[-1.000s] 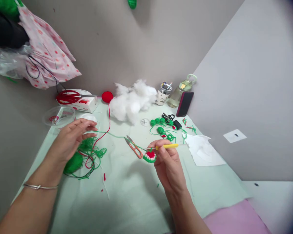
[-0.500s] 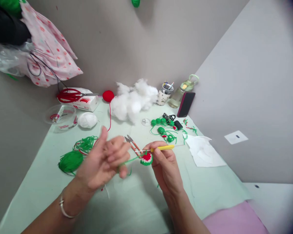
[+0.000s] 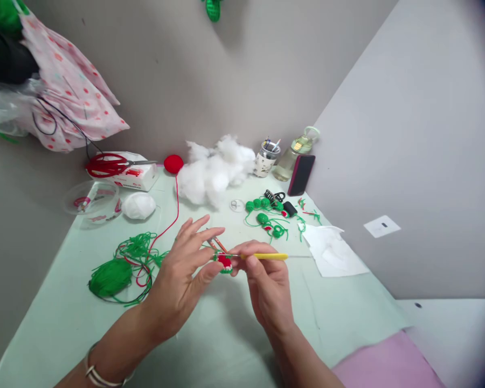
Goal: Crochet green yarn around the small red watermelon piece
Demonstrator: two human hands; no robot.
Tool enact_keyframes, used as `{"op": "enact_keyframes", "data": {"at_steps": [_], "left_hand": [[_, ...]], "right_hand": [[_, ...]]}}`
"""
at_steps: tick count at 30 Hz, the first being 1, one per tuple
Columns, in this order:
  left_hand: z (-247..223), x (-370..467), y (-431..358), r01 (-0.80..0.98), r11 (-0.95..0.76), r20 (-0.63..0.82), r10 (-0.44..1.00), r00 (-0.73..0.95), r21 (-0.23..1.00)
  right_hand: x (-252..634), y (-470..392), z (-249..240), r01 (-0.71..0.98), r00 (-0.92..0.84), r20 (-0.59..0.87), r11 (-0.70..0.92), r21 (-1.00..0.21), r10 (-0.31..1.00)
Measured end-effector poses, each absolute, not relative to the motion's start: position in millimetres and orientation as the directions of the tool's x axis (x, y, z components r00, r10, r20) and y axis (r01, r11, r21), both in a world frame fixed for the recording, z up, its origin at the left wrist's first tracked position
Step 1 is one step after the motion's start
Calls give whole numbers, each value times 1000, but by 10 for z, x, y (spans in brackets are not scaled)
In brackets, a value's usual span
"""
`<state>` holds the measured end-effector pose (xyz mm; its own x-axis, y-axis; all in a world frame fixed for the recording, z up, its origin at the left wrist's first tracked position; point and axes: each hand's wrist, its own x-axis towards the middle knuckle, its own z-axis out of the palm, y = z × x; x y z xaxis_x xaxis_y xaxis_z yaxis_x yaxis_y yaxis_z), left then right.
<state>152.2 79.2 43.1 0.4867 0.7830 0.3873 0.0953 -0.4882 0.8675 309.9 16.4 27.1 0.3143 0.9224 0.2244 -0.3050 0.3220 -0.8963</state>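
Note:
Between my two hands is a small crocheted piece (image 3: 225, 262), red in the middle with a white and green edge. My right hand (image 3: 267, 280) is closed round a crochet hook with a yellow handle (image 3: 270, 256), its metal tip pointing left over the piece. My left hand (image 3: 181, 275) has its upper fingers spread, while its thumb and a finger meet at the left edge of the piece. Small orange-handled snips (image 3: 217, 242) lie just behind, partly covered by the hands.
Green yarn (image 3: 111, 277) and a white ball (image 3: 138, 206) lie left. White stuffing (image 3: 216, 172), a red ball (image 3: 173, 164) and large scissors on a box (image 3: 141, 178) stand behind. Small green pieces (image 3: 262, 218), a phone (image 3: 301, 175) and white paper (image 3: 333, 250) are right.
My left hand has turned and come to the crocheted piece, its fingers now stretched out. The piece and hook have shifted slightly, and the whole view has moved a little.

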Motion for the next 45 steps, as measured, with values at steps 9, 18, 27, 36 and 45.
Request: {"op": "enact_keyframes", "data": {"at_steps": [9, 18, 27, 36, 45], "left_hand": [[422, 1579, 758, -176, 260, -127, 831, 542, 949], [433, 1657, 706, -214, 339, -195, 843, 501, 916], [414, 1679, 705, -380, 676, -319, 673, 667, 631], [467, 1633, 751, -352, 494, -232, 784, 576, 795], [391, 1730, 662, -433, 657, -328, 715, 618, 617]], "right_hand": [[3070, 65, 301, 133, 277, 474, 455, -881, 836], [3115, 60, 255, 484, 208, 638, 489, -726, 741], [3119, 42, 240, 478, 218, 680, 531, -700, 700], [3200, 120, 289, -50, 347, 372, 413, -909, 861], [3093, 60, 227, 508, 218, 664, 498, -703, 715]]}}
